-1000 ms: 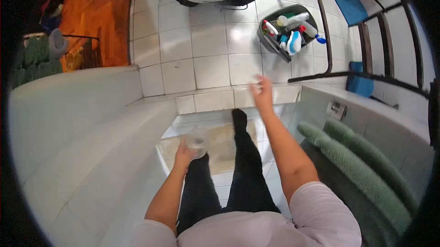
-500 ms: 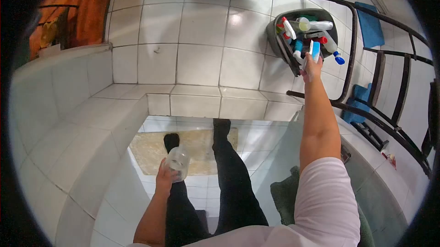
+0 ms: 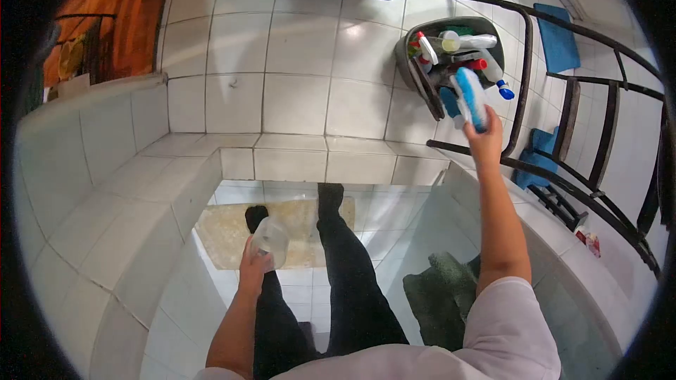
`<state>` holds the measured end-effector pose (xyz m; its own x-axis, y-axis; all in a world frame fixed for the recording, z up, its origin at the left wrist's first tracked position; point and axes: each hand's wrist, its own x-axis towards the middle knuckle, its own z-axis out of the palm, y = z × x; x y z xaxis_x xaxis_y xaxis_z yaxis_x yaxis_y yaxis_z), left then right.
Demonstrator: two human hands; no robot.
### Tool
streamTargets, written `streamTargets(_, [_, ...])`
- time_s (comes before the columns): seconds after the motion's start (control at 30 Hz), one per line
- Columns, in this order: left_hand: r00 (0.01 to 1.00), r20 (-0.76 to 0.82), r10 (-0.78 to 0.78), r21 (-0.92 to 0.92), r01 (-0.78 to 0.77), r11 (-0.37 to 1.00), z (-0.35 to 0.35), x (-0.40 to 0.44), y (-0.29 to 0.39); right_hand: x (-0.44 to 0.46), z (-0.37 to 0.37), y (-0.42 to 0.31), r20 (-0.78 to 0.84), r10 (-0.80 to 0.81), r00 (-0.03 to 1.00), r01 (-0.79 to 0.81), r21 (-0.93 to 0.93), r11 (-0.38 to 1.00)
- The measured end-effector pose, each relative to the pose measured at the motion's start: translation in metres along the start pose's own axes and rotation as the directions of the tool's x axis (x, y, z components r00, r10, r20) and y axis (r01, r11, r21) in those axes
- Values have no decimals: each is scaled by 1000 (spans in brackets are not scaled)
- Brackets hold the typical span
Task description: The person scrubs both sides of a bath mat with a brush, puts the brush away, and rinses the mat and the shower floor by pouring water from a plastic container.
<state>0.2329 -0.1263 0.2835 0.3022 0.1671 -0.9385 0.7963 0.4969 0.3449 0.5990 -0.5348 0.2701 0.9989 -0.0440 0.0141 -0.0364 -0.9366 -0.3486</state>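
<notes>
Bottles [image 3: 480, 41] in tub [image 3: 402, 56] beside frame [image 3: 567, 119]

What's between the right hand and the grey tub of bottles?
A blue-and-white thing, held by the right hand; it overlaps the grey tub in the head view. Its exact kind is unclear.

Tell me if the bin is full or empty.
The bin looks full: bottles crowd its inside, and a blue cap juts past its rim.

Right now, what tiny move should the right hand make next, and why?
Perhaps ease the blue-and-white item gently away from the grey tub: the right hand has it by its near end, and a quick tug might bump the blue-capped bottle close beside it.
</notes>
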Motion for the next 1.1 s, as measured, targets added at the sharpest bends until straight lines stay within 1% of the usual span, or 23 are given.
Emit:
streamTargets(0.03, [1000, -5, -24, -37, 23, 999, 5, -1, 3, -9, -4, -14, 7, -1, 1000, 1, 5, 1000])
streamTargets(0.1, [999, -11, -49, -70, 48, 996, 9, -2, 6, -28, -6, -42, 138, -190, 972, 192, -2, 981])
streamTargets(0.13, [998, -24, -59, -38, 58, 998, 11, -1, 5, -37, 0, -51, 145, -258, 955, 265, -25, 964])
streamTargets(0.17, [997, -35, -68, -5, 68, 998, 11, -1, 3, -41, -4, -74, 320, -184, 930, 154, 117, 981])
streamTargets(0.2, [997, -35, -70, 0, 70, 998, 10, -1, -1, -53, 7, -80, 325, -184, 928, 105, 244, 964])
streamTargets(0.23, [999, -15, -41, -25, 41, 999, 7, -1, -7, -67, 21, -84, 348, -142, 927, 39, 287, 957])
streamTargets(0.27, [1000, 4, -11, -52, 12, 999, 5, -2, -10, -75, 23, -104, 454, -27, 891, -118, 288, 950])
streamTargets(0.3, [1000, 4, -12, -50, 12, 999, 5, -4, -8, -85, 36, -109, 584, 94, 806, -303, 270, 914])
streamTargets(0.33, [1000, 21, 3, -51, -2, 999, 4, -5, -7, -95, 49, -115, 673, 210, 709, -557, 352, 752])
streamTargets(0.37, [999, 36, 17, -52, -15, 999, 4, -7, -6, -104, 58, -127, 767, 280, 577, -763, 384, 519])
streamTargets(0.4, [999, 33, 16, -54, -14, 998, 2, -9, -5, -116, 66, -137, 769, 279, 575, -764, 383, 520])
streamTargets(0.47, [999, 43, -5, -59, 8, 998, -3, -11, -3, -137, 80, -151, 858, 279, 431, -901, 422, 96])
streamTargets(0.5, [999, 34, -11, -59, 13, 998, -8, -10, -7, -146, 86, -153, 863, 276, 422, -906, 413, 94])
streamTargets(0.57, [997, 81, -10, 5, 10, 1000, -21, -3, -18, -162, 99, -163, 893, 199, 403, -899, 427, -95])
streamTargets(0.6, [998, 57, -12, -1, 12, 1000, -24, -5, -14, -167, 100, -171, 903, 182, 389, -907, 409, -94])
streamTargets(0.67, [996, 37, -78, -17, 79, 997, -28, -9, -8, -172, 99, -179, 864, 252, 436, -899, 434, 65])
streamTargets(0.73, [999, -22, -26, -47, 25, 999, -35, -9, -13, -177, 103, -179, 860, 231, 455, -889, 455, 59])
streamTargets(0.8, [999, -36, -15, -35, 13, 999, -37, -13, -7, -179, 104, -180, 855, 223, 468, -874, 486, -28])
streamTargets(0.83, [999, -34, -14, -37, 12, 999, -38, -16, -5, -179, 103, -180, 837, 265, 478, -877, 471, 94])
streamTargets(0.87, [998, -50, -24, -36, 22, 999, -39, -17, -3, -181, 100, -182, 835, 265, 483, -875, 475, 95])
streamTargets(0.97, [999, -47, -22, -52, 20, 998, -51, -19, 2, -191, 94, -192, 918, 34, 395, -919, 394, 29])
streamTargets(1.0, [1000, -23, -11, -68, 10, 998, -54, -21, 1, -200, 99, -193, 919, 38, 393, -919, 392, 28])
streamTargets(1.1, [999, -41, 1, -45, -3, 999, -62, -22, 1, -217, 127, -193, 883, 142, 447, -823, 344, 452])
